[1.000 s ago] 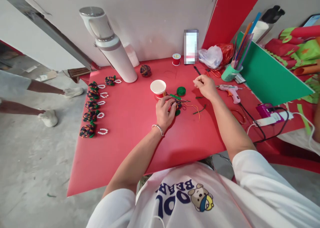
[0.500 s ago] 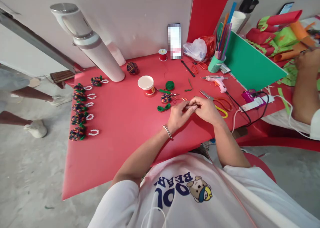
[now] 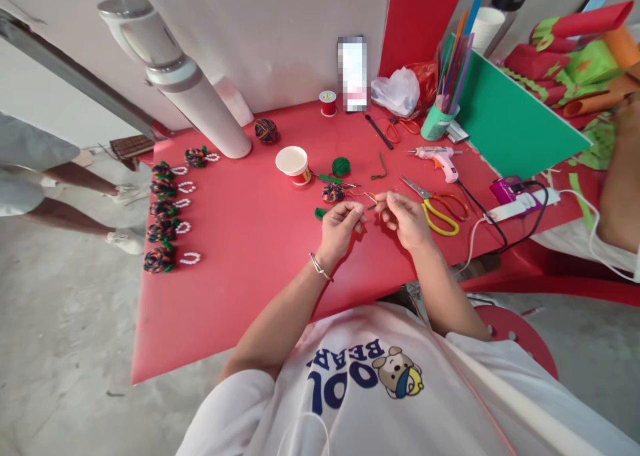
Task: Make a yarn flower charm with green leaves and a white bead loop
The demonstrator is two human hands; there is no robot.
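My left hand point(image 3: 343, 231) is raised over the red table with thumb and fingers pinched together; whatever lies between them is too small to make out. A short gap to the right, my right hand point(image 3: 406, 221) is closed with its fingertips on a thin strand of orange yarn point(image 3: 379, 214). Just beyond my hands lies a small multicoloured yarn piece point(image 3: 333, 192), with orange yarn trailing from it toward my right hand. A green crocheted leaf point(image 3: 320, 213) shows partly behind my left hand. A green-handled crochet hook point(image 3: 330, 179) lies beside a green yarn ball point(image 3: 341, 167).
Scissors point(image 3: 435, 206) and a pink glue gun point(image 3: 438, 161) lie right of my hands. A white-lidded tub point(image 3: 293, 165) stands left of the hook. Several yarn pieces with bead loops point(image 3: 159, 259) line the table's left edge. Another person's arm point(image 3: 620, 176) is at right.
My hands, which were together with fingertips touching, have moved apart. An orange strand now shows at my right fingertips. The view has shifted slightly.
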